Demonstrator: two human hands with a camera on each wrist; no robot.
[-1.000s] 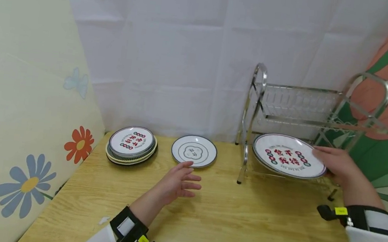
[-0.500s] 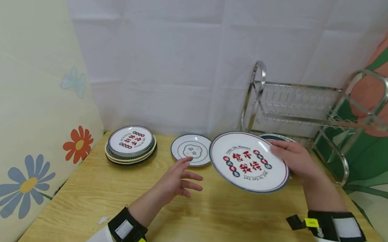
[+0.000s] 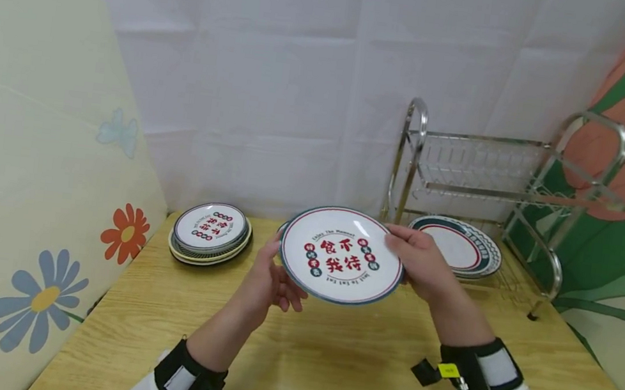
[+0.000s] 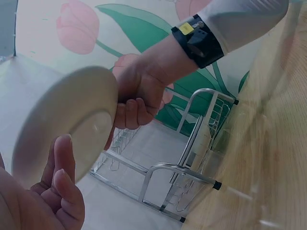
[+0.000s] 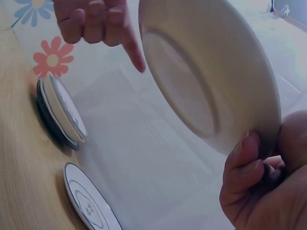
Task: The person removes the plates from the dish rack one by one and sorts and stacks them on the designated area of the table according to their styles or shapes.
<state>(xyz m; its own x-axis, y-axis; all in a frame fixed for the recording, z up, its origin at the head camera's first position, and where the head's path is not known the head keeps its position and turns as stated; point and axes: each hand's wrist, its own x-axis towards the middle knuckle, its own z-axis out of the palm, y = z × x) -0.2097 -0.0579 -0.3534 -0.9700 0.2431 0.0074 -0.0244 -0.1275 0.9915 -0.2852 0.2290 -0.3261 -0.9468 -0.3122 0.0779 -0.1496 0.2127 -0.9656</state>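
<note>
In right grip: red-lettered plate, clamped at rim.
Opposite that grip: left grip, by rim; cannot tell whether clamped.

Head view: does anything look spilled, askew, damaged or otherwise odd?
Nothing clearly stands out. The held plate is tilted, but the right hand has it by the rim, so that seems normal. The stack of plates lies flat, the rack stands upright, and no spill or crack shows.

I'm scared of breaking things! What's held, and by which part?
A red-lettered plate: the right hand grips its rim's right side. The left hand is at the left side, grip unclear.
</note>
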